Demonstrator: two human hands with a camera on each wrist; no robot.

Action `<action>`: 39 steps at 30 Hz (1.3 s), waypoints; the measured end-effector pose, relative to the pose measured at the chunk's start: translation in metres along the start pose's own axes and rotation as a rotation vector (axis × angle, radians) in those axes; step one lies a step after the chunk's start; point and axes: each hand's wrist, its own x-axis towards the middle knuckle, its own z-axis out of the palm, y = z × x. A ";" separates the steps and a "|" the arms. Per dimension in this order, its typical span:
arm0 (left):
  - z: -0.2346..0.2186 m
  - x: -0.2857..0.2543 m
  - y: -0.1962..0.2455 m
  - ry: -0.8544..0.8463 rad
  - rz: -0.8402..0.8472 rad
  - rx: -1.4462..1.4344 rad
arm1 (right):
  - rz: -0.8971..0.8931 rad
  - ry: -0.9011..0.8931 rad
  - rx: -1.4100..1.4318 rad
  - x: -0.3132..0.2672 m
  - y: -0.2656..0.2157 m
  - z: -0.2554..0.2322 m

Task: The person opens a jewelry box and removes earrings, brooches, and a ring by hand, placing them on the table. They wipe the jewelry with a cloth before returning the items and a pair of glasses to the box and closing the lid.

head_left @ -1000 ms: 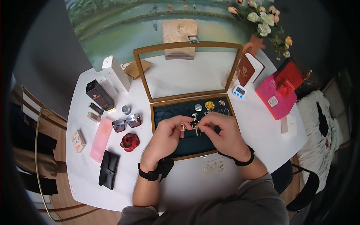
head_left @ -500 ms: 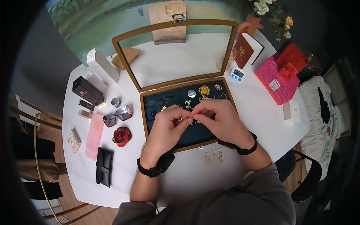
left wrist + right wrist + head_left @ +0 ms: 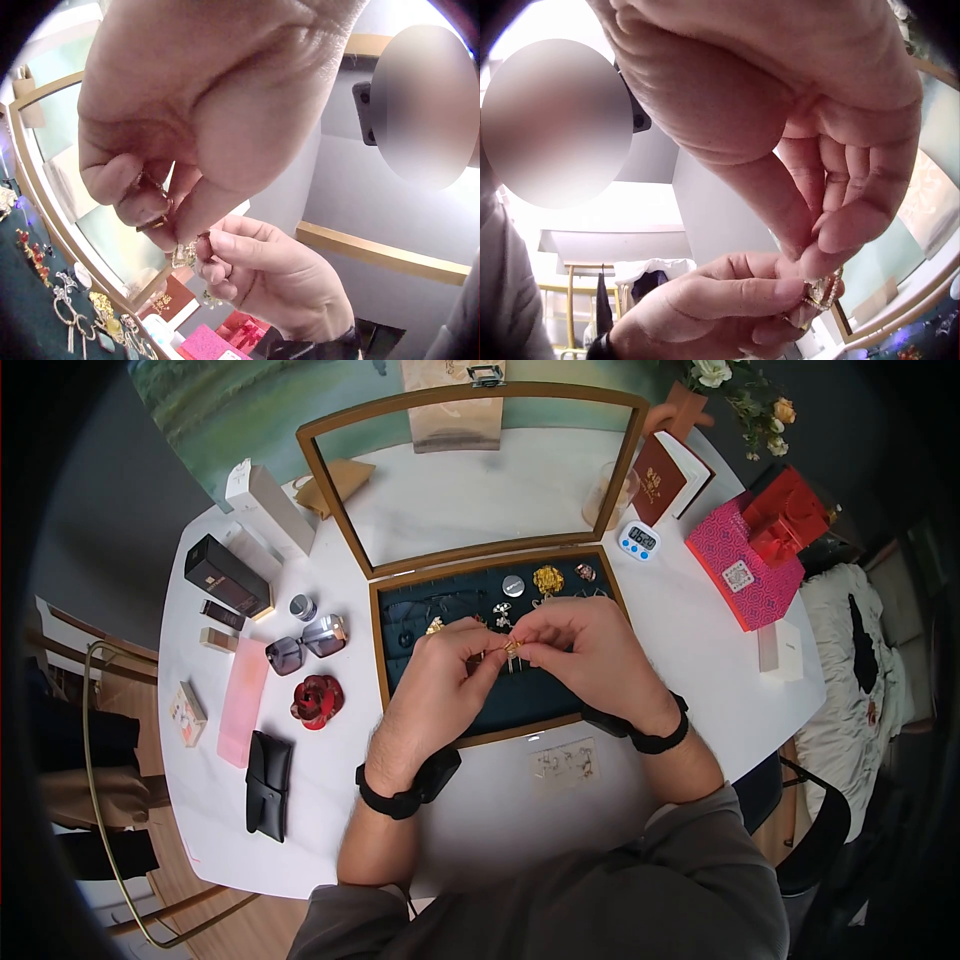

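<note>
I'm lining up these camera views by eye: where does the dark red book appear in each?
Head: upper right, the book just beyond the white timer.
Left wrist: bottom, left of centre, partly visible at.
Right wrist: not in it.
Shared landmark: the left hand and right hand, fingertips close together at gold jewellery.
</note>
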 end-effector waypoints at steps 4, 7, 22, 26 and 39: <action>0.000 0.000 -0.006 0.019 0.085 0.055 | -0.048 0.033 -0.130 0.000 -0.007 0.000; 0.000 -0.001 -0.004 0.015 0.101 0.071 | -0.129 0.064 -0.179 0.001 -0.005 0.002; 0.000 -0.004 0.001 0.079 0.012 -0.128 | -0.141 0.227 0.039 0.001 -0.005 0.005; 0.001 -0.004 0.000 0.064 -0.018 -0.131 | -0.107 0.203 0.095 0.001 -0.004 0.004; -0.001 -0.003 0.007 0.024 -0.094 -0.048 | -0.200 0.194 -0.127 -0.001 -0.009 0.001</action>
